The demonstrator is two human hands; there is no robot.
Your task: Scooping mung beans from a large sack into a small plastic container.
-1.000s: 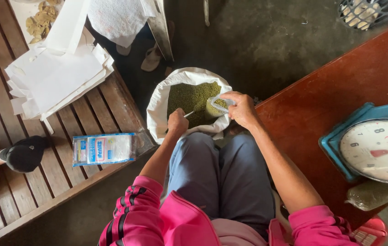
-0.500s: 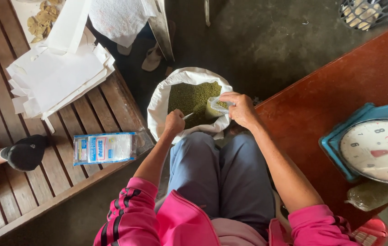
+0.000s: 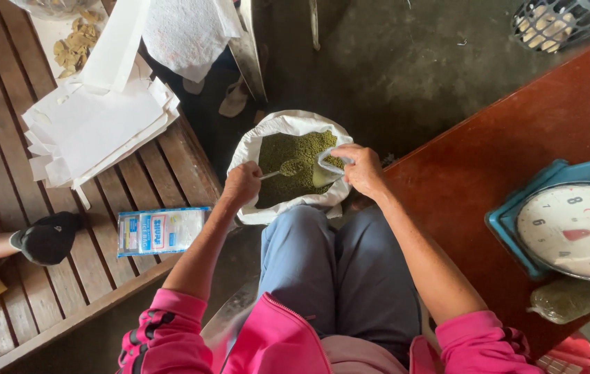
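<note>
A white sack (image 3: 253, 149) of small green beans (image 3: 295, 152) stands open on the floor in front of my knees. My left hand (image 3: 241, 183) grips the handle of a metal spoon (image 3: 288, 168) whose bowl is heaped with beans. My right hand (image 3: 360, 170) holds a small clear plastic bag (image 3: 324, 170) open over the sack, partly filled with beans. The spoon's bowl is just left of the bag's mouth.
A blue dial scale (image 3: 572, 221) sits on a red-brown table (image 3: 489, 152) at right, with a filled bag (image 3: 572, 299) beside it. A wooden slatted bench (image 3: 101, 221) at left carries stacked white paper bags (image 3: 94, 131) and a blue-and-white packet (image 3: 160, 230). Another person's foot in a black sock (image 3: 45, 237) rests there.
My left hand has lifted the spoon out of the beans toward the bag. The right hand stays on the bag over the sack.
</note>
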